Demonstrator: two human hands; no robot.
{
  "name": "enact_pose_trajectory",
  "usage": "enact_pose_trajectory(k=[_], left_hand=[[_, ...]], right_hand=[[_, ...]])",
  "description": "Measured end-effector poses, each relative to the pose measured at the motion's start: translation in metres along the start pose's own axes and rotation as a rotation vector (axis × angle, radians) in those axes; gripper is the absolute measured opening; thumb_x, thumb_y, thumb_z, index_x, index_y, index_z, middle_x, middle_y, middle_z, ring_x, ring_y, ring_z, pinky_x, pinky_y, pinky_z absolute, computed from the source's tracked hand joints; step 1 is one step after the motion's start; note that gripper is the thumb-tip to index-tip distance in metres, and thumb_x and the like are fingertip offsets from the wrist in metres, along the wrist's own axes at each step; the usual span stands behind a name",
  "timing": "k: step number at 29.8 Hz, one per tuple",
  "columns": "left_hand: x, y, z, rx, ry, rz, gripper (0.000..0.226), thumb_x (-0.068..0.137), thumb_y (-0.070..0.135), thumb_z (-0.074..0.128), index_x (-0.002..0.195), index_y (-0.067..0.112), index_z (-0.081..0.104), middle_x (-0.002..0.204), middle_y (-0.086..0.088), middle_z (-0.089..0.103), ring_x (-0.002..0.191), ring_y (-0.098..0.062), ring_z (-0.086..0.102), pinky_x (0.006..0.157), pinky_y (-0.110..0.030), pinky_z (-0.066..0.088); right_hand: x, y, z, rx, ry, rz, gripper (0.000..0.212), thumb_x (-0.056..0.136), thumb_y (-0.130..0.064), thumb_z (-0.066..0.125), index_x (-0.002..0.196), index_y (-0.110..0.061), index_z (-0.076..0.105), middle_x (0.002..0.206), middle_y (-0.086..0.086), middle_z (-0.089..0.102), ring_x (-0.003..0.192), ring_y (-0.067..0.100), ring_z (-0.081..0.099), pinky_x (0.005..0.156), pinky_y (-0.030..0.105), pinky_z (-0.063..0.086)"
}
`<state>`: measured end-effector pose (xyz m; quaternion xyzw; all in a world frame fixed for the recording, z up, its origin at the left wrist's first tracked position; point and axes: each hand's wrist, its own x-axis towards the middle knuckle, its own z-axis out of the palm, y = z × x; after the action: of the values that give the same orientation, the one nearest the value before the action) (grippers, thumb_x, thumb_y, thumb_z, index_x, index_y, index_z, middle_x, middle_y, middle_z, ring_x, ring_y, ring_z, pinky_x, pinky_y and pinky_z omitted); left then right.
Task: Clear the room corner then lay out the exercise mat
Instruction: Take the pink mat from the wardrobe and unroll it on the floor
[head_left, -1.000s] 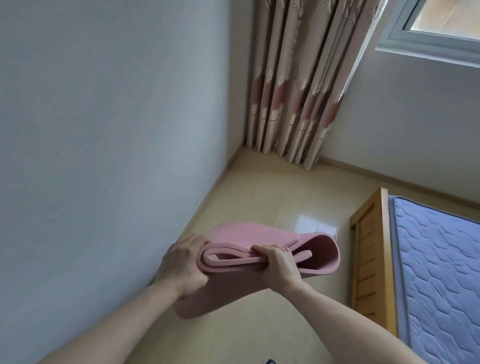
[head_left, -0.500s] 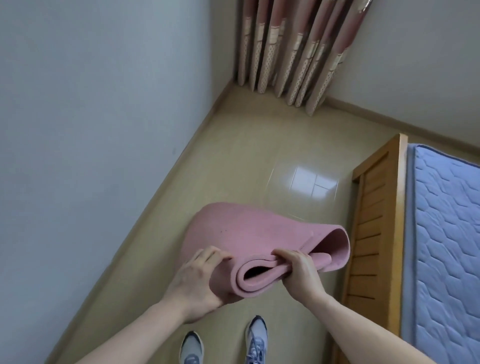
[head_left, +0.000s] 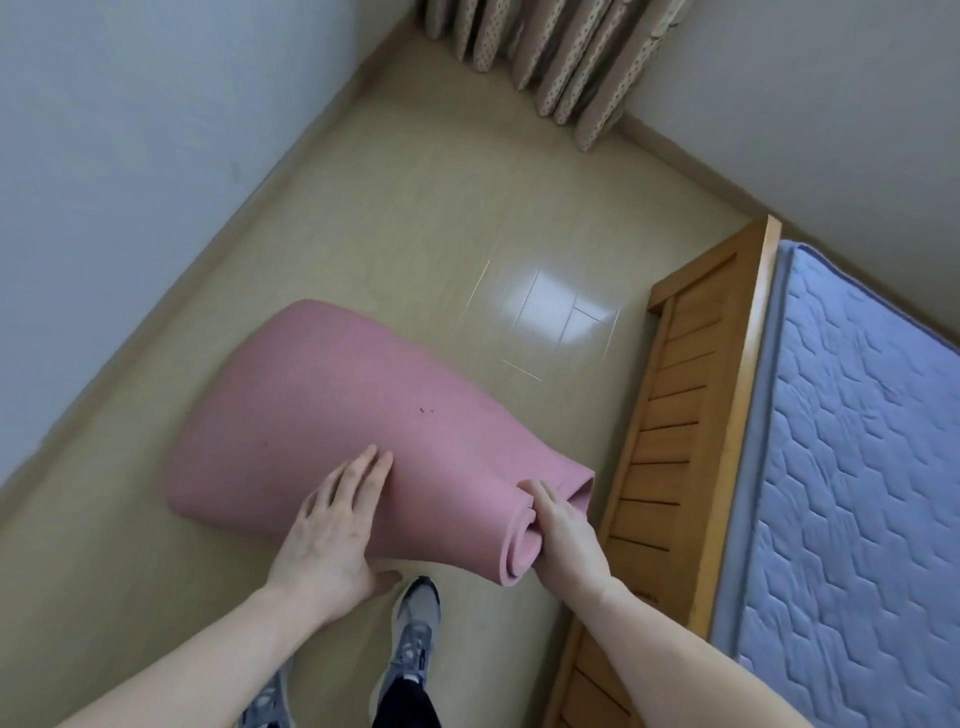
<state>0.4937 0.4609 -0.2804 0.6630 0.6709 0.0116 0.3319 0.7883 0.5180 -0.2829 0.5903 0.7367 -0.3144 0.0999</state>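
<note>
Holding: the person is gripping a pink mat (head_left: 332, 415), loosely rolled, in the lower middle of the frame, above the floor (head_left: 415, 218).
Left hand: the left hand (head_left: 332, 530) is resting flat on the near side of the roll, fingers (head_left: 363, 473) straight and spread wide, thumb tucked under the edge.
Right hand: the right hand (head_left: 563, 535) is pinching the curled end of the roll at the lower right, fingers wrapped round the layers.
Change: half a second ago the roll was sitting higher and tighter; now it is dropping lower and its far part is sagging open toward the left wall (head_left: 130, 130).
Corner: the floor toward the curtain (head_left: 550, 52) at the top of the frame is showing nothing lying on it, so clearing looks done.
Meaning: the unrolling step is probably starting; the mat is not yet lying flat.
Surroundings: a wooden bed frame (head_left: 691, 415) and a blue mattress (head_left: 857, 467) are filling the right side, and a grey shoe (head_left: 415, 618) is showing at the bottom.
</note>
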Motion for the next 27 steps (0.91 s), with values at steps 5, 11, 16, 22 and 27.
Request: enact_pose_trajectory(k=[5, 11, 16, 22, 27], left_hand=[[0.013, -0.008, 0.005, -0.073, 0.04, -0.042, 0.123, 0.077, 0.064, 0.07, 0.16, 0.031, -0.015, 0.166, 0.015, -0.016, 0.154, -0.018, 0.001, 0.121, -0.04, 0.032], [0.04, -0.01, 0.007, -0.113, 0.045, -0.083, 0.116, 0.073, 0.071, 0.066, 0.16, 0.039, -0.005, 0.165, 0.02, -0.007, 0.15, -0.016, 0.009, 0.122, -0.04, 0.029], [0.066, -0.006, 0.029, -0.195, 0.121, -0.307, 0.121, 0.067, 0.082, 0.065, 0.159, 0.043, -0.004, 0.168, 0.015, -0.003, 0.153, -0.025, 0.011, 0.125, -0.044, 0.023], [0.09, 0.031, 0.08, -0.427, 0.164, -0.461, 0.13, 0.062, 0.075, 0.076, 0.153, 0.055, -0.015, 0.165, 0.022, -0.018, 0.149, -0.029, 0.031, 0.114, -0.043, 0.039], [0.128, 0.054, 0.096, -0.585, 0.183, -0.469, 0.138, 0.067, 0.045, 0.087, 0.15, 0.056, -0.023, 0.161, 0.023, -0.032, 0.148, -0.026, 0.036, 0.107, -0.037, 0.045]], right_hand=[[0.025, -0.002, 0.011, -0.075, -0.019, -0.092, 0.065, 0.072, 0.006, 0.052, 0.128, -0.026, 0.049, 0.125, -0.01, 0.052, 0.094, 0.024, 0.062, 0.068, 0.04, 0.05], [0.068, 0.024, 0.005, -0.122, -0.053, -0.135, 0.068, 0.074, 0.007, 0.061, 0.128, -0.032, 0.049, 0.124, -0.014, 0.053, 0.096, 0.017, 0.061, 0.071, 0.037, 0.052], [0.118, 0.053, 0.001, -0.156, -0.108, -0.26, 0.065, 0.076, 0.0, 0.061, 0.13, -0.035, 0.049, 0.125, -0.014, 0.052, 0.101, 0.018, 0.061, 0.075, 0.035, 0.051], [0.147, 0.104, -0.008, -0.172, -0.06, -0.343, 0.064, 0.075, 0.0, 0.065, 0.13, -0.031, 0.053, 0.124, -0.013, 0.053, 0.103, 0.015, 0.057, 0.075, 0.026, 0.037], [0.164, 0.13, -0.013, -0.177, 0.004, -0.42, 0.066, 0.072, 0.001, 0.073, 0.128, -0.03, 0.055, 0.126, -0.012, 0.052, 0.106, 0.012, 0.046, 0.069, 0.023, 0.038]])
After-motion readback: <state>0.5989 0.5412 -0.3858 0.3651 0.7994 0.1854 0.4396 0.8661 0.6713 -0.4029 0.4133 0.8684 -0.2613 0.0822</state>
